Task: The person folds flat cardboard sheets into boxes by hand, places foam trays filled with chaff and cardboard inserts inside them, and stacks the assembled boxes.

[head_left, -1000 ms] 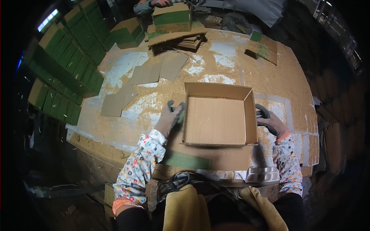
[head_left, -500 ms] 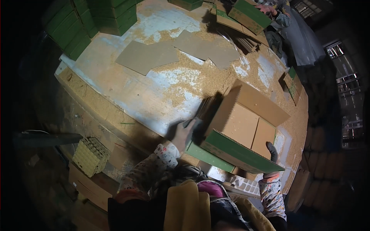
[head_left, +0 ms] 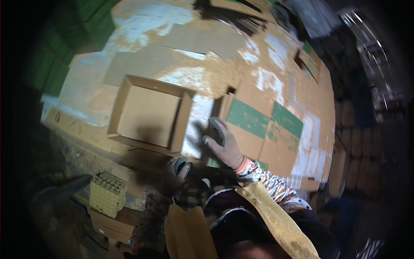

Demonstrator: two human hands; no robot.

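Note:
An open cardboard box (head_left: 148, 113) sits on the table to the left, its walls standing and its bare brown floor visible. My left hand (head_left: 179, 168), gloved with dark fingertips, is by the box's near right corner. Its fingers are loosely curved and partly in shadow, with nothing seen in them. My right hand (head_left: 224, 146), also gloved, hovers between the box and some flattened green-and-brown cardboard (head_left: 263, 125). Thumb and fingers are apart, holding nothing. Beside the right hand, several thin cardboard pieces (head_left: 225, 105) stand on edge.
Grey cardboard sheets (head_left: 202, 39) lie on the sawdust-strewn table (head_left: 215, 73). Green boxes (head_left: 92, 26) are stacked at the far left. Yellow moulded egg trays (head_left: 108, 194) stand on a cardboard carton (head_left: 110, 226) at lower left. A folded cardboard piece (head_left: 308, 64) is at the right edge.
The green-sided box between my hands has gone from the right; an open box now rests on the left. My right hand has moved left and let go. The view has shifted.

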